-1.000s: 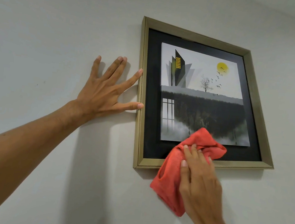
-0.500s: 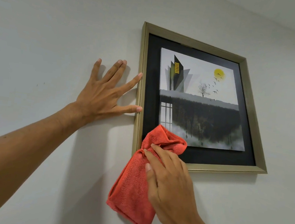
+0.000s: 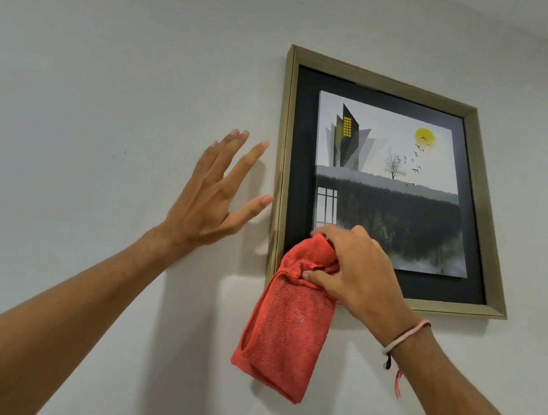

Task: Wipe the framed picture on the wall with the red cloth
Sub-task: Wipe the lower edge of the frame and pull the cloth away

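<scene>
- Head view: the framed picture [image 3: 386, 183] is seen hung on a pale wall [image 3: 112, 49], its gold frame enclosing a black mat and a print of a dark building, a yellow sun, birds and a bare tree.
- The red cloth [image 3: 285, 329] is gripped by the right hand [image 3: 357, 272], fingers curled shut over its bunched top at the picture's lower left corner; the remaining cloth is left hanging below the frame against the wall.
- The left hand [image 3: 211, 199] is held flat with fingers spread, just beside the frame's left edge; contact between thumb and frame cannot be told.
- A thin bracelet [image 3: 405, 337] is worn at the right wrist.
</scene>
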{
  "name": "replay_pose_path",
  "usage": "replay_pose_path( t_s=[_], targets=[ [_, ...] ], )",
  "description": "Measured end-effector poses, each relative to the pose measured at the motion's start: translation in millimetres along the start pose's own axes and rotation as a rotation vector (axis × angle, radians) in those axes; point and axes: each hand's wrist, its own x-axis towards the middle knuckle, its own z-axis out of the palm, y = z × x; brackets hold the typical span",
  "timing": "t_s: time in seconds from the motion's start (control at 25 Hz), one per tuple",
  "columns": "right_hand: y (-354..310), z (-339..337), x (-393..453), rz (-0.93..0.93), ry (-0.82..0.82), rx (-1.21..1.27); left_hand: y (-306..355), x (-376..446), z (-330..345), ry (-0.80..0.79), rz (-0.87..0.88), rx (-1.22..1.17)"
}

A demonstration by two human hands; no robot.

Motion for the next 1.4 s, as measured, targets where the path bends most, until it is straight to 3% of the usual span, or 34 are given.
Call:
replay_pose_path(
  t_s=[0.12,0.24,0.44,0.52,0.6,0.8,0.92,1.16,1.28,1.4],
  targets=[
    [-2,-2,-5,-0.026,-0.001,-0.041,20,-45,-9,-0.002,-0.073,-0.169],
    [-9,-9,-14,0.043,0.107,0.043,47,-81,-25,-0.176,-0.268,-0.450],
    [-45,-22,-44,0.174,0.198,0.477,53,-111,-70,-0.592,-0.622,-0.693],
    [-65,-22,-63,0.223,0.187,0.610,46,-126,-97,-0.660,-0.701,-0.810],
    [-86,-18,-92,0.283,0.136,0.779,41,-151,-126,-0.625,-0.794,-0.882],
    [-135,16,-203,0.530,-0.245,1.187,51,-256,-192,-0.536,-1.027,-0.941],
    [-172,53,-292,0.728,-0.464,1.276,77,-352,-220,-0.530,-1.219,-0.866],
    [-237,120,-489,1.096,-0.904,1.220,157,-567,-266,-0.409,-1.782,-0.745],
    [-250,144,-590,1.224,-1.056,1.135,205,-664,-271,-0.430,-2.057,-0.666],
    [-257,161,-690,1.339,-1.175,1.038,258,-758,-259,-0.518,-2.223,-0.565]
  ],
)
